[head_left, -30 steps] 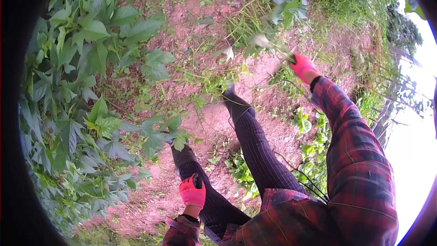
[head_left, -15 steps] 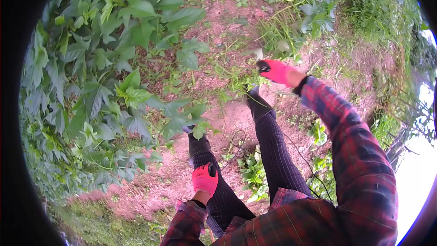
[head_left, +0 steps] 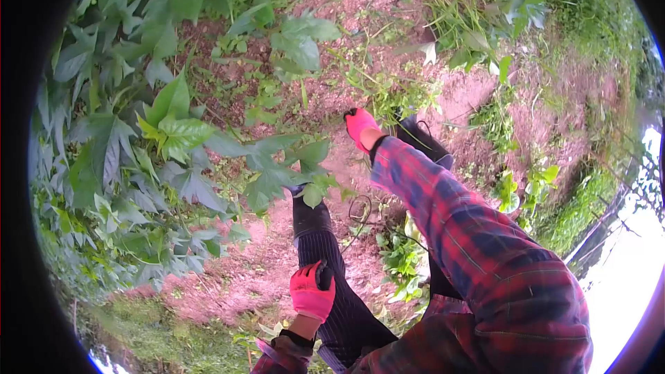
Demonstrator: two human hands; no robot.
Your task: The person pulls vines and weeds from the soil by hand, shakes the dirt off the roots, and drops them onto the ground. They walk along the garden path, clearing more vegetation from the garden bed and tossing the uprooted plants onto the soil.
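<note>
My right hand (head_left: 361, 127), in a pink glove with dark fingertips, reaches forward over the soil, beside a thin green weed (head_left: 402, 97). Its fingers are curled, and what they hold, if anything, is too small to name. Lower down, my left hand (head_left: 313, 291), in a matching glove, rests with fingers closed against my striped trouser leg (head_left: 346, 308), above the knee. Nothing shows in it.
Large leafy plants (head_left: 111, 138) fill the left side, some leaves overhanging the reddish soil (head_left: 242, 263). Pulled-looking green stems (head_left: 457, 21) lie at the upper right. My dark boots (head_left: 309, 216) stand apart, with a thin dark cord (head_left: 360, 209) between them.
My right hand has moved left and slightly down, its sleeve now covering much of the right leg. My left hand stays at the leg. The view has shifted a little.
</note>
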